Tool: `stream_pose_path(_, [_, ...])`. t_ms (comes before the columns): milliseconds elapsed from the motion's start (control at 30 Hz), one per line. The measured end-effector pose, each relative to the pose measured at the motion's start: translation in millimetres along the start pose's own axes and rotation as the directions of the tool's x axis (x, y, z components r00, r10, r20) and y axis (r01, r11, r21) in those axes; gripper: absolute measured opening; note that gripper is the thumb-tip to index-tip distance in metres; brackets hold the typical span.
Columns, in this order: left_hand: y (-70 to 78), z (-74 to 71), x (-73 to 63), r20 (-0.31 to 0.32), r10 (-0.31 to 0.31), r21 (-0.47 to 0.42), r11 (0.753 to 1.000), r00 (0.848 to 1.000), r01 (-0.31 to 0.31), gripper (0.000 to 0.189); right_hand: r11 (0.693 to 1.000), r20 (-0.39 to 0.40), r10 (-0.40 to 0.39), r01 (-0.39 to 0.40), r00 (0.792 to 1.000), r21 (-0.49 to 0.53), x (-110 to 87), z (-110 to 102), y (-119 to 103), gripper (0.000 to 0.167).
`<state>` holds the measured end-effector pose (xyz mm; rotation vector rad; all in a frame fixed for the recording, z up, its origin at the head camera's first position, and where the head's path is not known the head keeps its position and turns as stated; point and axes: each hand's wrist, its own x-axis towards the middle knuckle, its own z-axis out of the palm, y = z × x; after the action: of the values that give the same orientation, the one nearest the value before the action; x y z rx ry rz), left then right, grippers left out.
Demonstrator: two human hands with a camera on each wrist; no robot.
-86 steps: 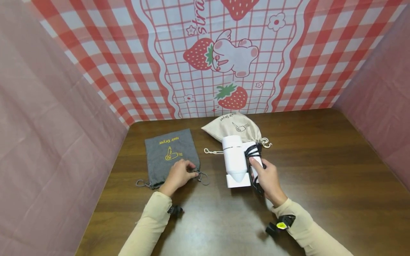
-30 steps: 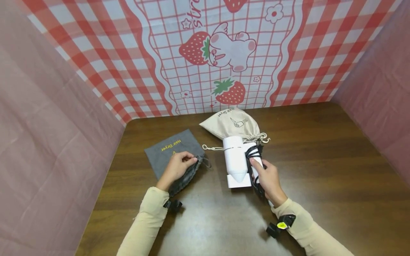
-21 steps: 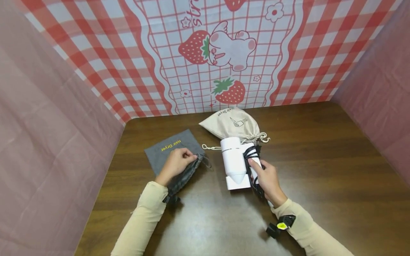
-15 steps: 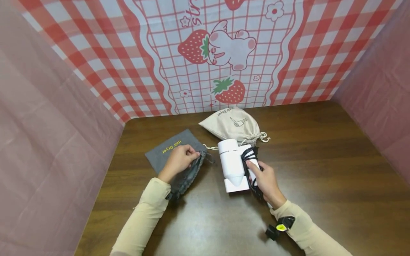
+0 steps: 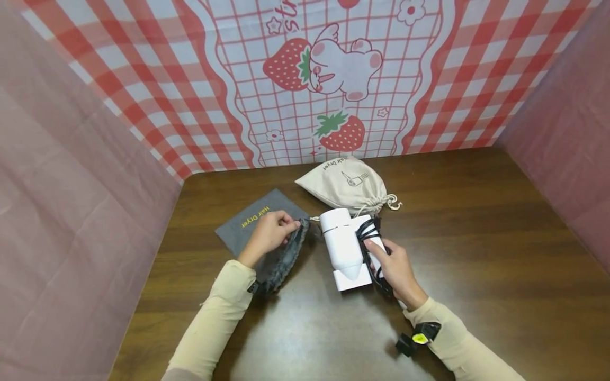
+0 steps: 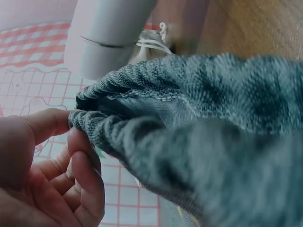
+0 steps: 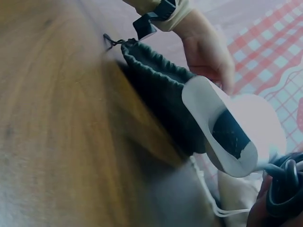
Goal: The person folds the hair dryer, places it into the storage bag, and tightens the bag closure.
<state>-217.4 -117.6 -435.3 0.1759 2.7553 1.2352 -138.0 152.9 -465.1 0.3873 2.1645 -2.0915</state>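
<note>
My left hand (image 5: 272,233) pinches the gathered rim of a grey drawstring bag (image 5: 259,211) marked "Hair Dryer" in yellow. The left wrist view shows the bag's mouth (image 6: 156,106) parted, with thumb and forefinger at one corner of it. My right hand (image 5: 395,267) grips the handle of a white hair dryer (image 5: 340,241), whose black cord (image 5: 369,230) is wrapped round that handle. The dryer's flat nozzle (image 5: 352,278) points toward me; the right wrist view shows its wide slot close beside the bag's mouth. Part of the bag lies hidden behind my left hand.
Behind the dryer, a cream drawstring bag (image 5: 348,185) with a dryer print lies on the wooden table (image 5: 476,238). Its white cord end (image 5: 394,202) sticks out to the right. A strawberry-patterned cloth (image 5: 338,79) hangs at the back, with pink cloth (image 5: 86,174) on both sides.
My left hand has taken hold of the grey bag's rim and lifted it, parting the mouth and turning it rightward. The dryer in my right hand has shifted slightly left and toward me.
</note>
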Motion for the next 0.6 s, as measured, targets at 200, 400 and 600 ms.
stream_pose_path(200, [1.6, -7.7, 5.9, -0.052, -0.020, 0.002, 1.000, 0.998, 0.020, 0.022, 0.995, 0.092, -0.078, 0.084, 0.993, -0.057, -8.4, -9, -11, 0.033])
stream_pose_path(400, [10.8, -10.2, 10.5, -0.043, -0.036, -0.021, 0.999, 0.998, 0.035, 0.023, 0.950, 0.149, -0.196, 0.225, 0.969, -0.217, -18.0, -17, -20, 0.027])
stream_pose_path(600, [26.3, -4.0, 14.1, -0.018, -0.020, 0.000, 1.000, 1.000, 0.020, 0.023, 0.905, 0.215, -0.259, 0.315, 0.942, -0.287, -22.3, -13, -25, 0.026])
